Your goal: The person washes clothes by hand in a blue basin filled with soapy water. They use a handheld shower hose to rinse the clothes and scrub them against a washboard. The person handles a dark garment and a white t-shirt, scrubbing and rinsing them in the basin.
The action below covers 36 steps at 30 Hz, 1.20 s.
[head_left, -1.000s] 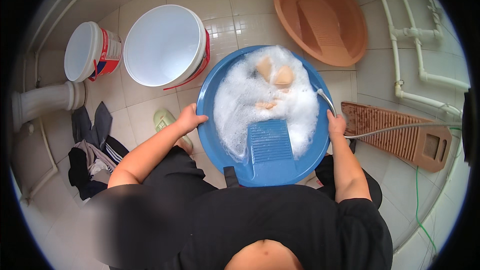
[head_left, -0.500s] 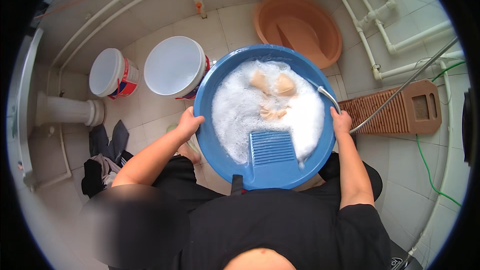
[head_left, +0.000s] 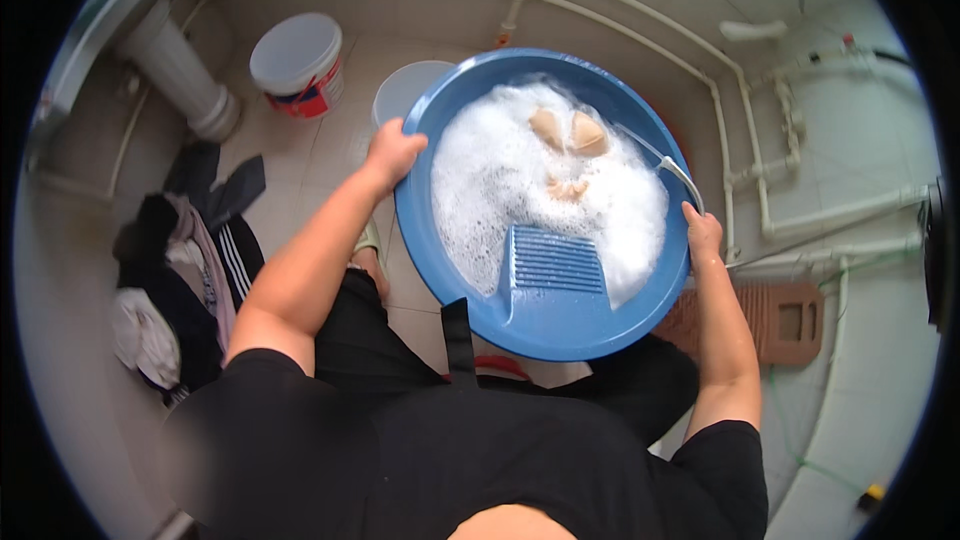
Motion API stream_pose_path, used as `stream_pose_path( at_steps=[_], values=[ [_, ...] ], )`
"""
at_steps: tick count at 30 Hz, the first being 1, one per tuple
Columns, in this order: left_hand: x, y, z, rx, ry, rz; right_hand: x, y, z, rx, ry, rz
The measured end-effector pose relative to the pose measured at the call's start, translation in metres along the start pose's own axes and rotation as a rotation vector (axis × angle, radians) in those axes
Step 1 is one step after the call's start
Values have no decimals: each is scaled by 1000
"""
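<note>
A round blue washbasin (head_left: 560,340) with a ribbed washboard (head_left: 556,262) moulded into its near side is in front of me. White suds (head_left: 480,170) fill it, and beige padded cloth pieces (head_left: 588,134), perhaps a bra, poke through them near the far side. My left hand (head_left: 396,152) grips the rim on the left, thumb on top. On the right rim is my right hand (head_left: 703,232), closed around the edge. A thin pale hose (head_left: 683,176) curves over the rim beside its fingers, its end pointing into the suds. Whether these fingers also pinch the hose is hidden.
Behind the basin stand a white-and-red bucket (head_left: 297,62) and a second white bucket (head_left: 405,90), partly covered. Clothes (head_left: 190,270) lie heaped on the tiles at left. A brown washboard (head_left: 785,323) lies right, beyond my forearm. White pipes (head_left: 735,120) line the walls.
The view has swung left, showing more of the clothes heap. The basin, still in both hands, has shifted over the larger bucket and now nearly hides the orange tub behind.
</note>
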<state>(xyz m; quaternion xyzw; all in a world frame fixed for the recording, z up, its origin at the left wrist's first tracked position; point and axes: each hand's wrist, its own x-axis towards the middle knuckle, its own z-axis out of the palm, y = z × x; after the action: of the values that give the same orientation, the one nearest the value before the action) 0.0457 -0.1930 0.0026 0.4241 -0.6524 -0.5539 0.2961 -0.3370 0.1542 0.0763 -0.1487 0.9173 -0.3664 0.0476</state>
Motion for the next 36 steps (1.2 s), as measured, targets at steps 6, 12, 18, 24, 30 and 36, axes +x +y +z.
stream_pose_path(
  at_steps=[6, 12, 18, 24, 30, 36],
  values=[
    [-32, 23, -18, -15, 121, 173, 23, 30, 29, 201, -70, -110],
    [-81, 48, -9, 168, 321, 312, 44, 50, 38, 354, -178, -215],
    [-82, 46, -9, 169, 321, 273, 34, 39, 53, 395, -198, -193],
    [-83, 32, -1, 95, 303, 245, 50, 34, 63, 228, -84, -220],
    [-64, 8, 3, 5, 290, 205, 86, 45, 77, 124, -107, -245],
    [-73, 11, -7, -309, 118, 88, 69, 34, 74, 104, -139, -189]
  ],
)
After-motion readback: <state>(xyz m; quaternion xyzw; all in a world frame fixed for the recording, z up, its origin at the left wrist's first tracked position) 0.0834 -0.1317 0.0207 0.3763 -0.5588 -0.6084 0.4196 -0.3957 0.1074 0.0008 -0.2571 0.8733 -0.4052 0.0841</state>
